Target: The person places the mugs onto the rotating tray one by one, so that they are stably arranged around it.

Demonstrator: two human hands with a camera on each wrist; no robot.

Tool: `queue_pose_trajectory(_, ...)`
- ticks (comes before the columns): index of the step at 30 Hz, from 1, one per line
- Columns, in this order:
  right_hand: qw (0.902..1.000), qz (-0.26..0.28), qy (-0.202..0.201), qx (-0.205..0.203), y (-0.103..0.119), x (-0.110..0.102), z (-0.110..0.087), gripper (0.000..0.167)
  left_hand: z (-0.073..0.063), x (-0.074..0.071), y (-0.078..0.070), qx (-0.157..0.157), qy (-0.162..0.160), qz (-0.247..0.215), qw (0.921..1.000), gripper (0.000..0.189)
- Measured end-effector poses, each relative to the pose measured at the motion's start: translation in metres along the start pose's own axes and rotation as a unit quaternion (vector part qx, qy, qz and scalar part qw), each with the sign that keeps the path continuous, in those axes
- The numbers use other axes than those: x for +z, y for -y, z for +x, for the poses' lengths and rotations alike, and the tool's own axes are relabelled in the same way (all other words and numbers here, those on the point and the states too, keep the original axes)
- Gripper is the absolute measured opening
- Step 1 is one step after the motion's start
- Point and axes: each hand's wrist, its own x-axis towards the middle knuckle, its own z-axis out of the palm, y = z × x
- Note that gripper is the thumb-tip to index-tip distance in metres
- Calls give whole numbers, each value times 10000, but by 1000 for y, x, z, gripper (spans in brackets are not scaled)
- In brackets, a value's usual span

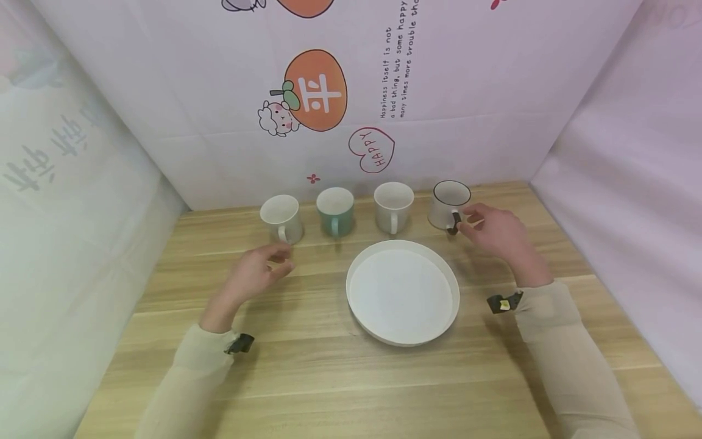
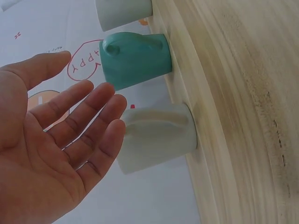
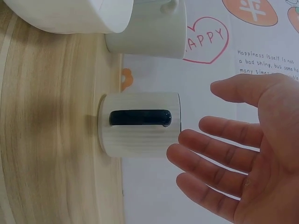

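Observation:
Several mugs stand upright in a row at the back of the table. My left hand [image 1: 256, 272] is just in front of the leftmost off-white mug [image 1: 283, 221], fingers spread and loosely bent, holding nothing. Beside that mug stands a teal mug [image 2: 135, 59], then a white mug [image 1: 393, 207]. At the right end is a white mug with a dark rim and black handle [image 3: 140, 124]. My right hand [image 1: 496, 231] hovers by that handle; in the right wrist view its fingers are apart from it and hold nothing. A round white tray [image 1: 403, 338] lies in front of the mugs.
A white printed cloth [image 1: 466, 91] hangs right behind the mugs, with further cloth at both sides. The wood-grain table [image 1: 307, 378] extends in front of the tray. A dark wrist device [image 1: 239, 343] sits on each sleeve.

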Motion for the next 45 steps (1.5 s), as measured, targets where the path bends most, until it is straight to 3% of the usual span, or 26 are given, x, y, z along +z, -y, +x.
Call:
queue_pose_trajectory(32, 9995, 242, -152, 112, -5, 3, 1, 43, 8, 32, -14, 397, -94, -241, 9989, 33)
queue_pose_trajectory(45, 9991, 371, -143, 156, -8, 7, 3, 43, 10, 46, -19, 290, 147, -218, 9992, 33)
